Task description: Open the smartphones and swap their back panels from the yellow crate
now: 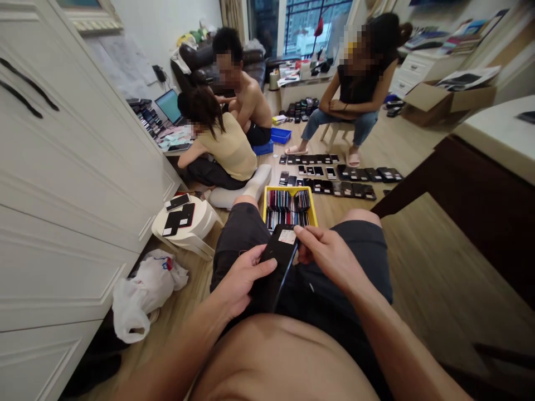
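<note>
Over my lap I hold a black smartphone (278, 259), tilted, with a white paper label (287, 236) near its upper end. My left hand (246, 273) grips its left side, the thumb lying on the phone's face. At the upper right edge, by the label, my right hand (320, 245) pinches the phone between thumb and fingers. Just beyond the phone, on the floor between my knees, stands a yellow crate (314, 214) packed with upright phones (279, 200) in rows. The undersides of both hands are hidden.
A white stool (196, 228) at the left bears several phones (186, 214). Rows of phones (321, 185) lie on the floor ahead. Two people sit low at a laptop (169, 106); another person sits at the right. A white plastic bag (146, 289) and a dark table leg (412, 175) flank me.
</note>
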`<state>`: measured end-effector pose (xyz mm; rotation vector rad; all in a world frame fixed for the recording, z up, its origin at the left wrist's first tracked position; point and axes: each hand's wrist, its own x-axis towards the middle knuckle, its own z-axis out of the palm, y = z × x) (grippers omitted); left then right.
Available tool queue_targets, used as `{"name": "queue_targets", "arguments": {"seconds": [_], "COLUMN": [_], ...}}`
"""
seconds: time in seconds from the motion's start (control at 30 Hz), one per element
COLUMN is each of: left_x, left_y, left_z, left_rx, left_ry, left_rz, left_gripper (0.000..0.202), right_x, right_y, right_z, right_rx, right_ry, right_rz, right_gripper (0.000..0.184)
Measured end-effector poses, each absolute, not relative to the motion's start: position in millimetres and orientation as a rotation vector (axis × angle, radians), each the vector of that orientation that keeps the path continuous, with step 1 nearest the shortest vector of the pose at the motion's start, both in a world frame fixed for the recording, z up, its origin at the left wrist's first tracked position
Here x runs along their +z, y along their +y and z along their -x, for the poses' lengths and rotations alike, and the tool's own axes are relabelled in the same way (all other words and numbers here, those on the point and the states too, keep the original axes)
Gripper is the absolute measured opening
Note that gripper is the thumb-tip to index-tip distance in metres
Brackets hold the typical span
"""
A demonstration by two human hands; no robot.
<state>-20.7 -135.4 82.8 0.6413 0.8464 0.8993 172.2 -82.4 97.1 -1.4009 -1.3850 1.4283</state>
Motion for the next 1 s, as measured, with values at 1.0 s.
{"name": "queue_targets", "arguments": {"seconds": [1.0], "left_x": [78.5], "left_y": [-134.8], "left_z": [17.8], "left_rx": [0.852], "left_ry": [1.076], "left_rz": [-0.841], "left_gripper": [0.048], "right_x": [67.2], "right_y": [-79.1], "right_z": [-156.8], "right_rx": [1.035], "right_ry": [-1.354], "right_rz": [1.556], "right_gripper": [0.052]}}
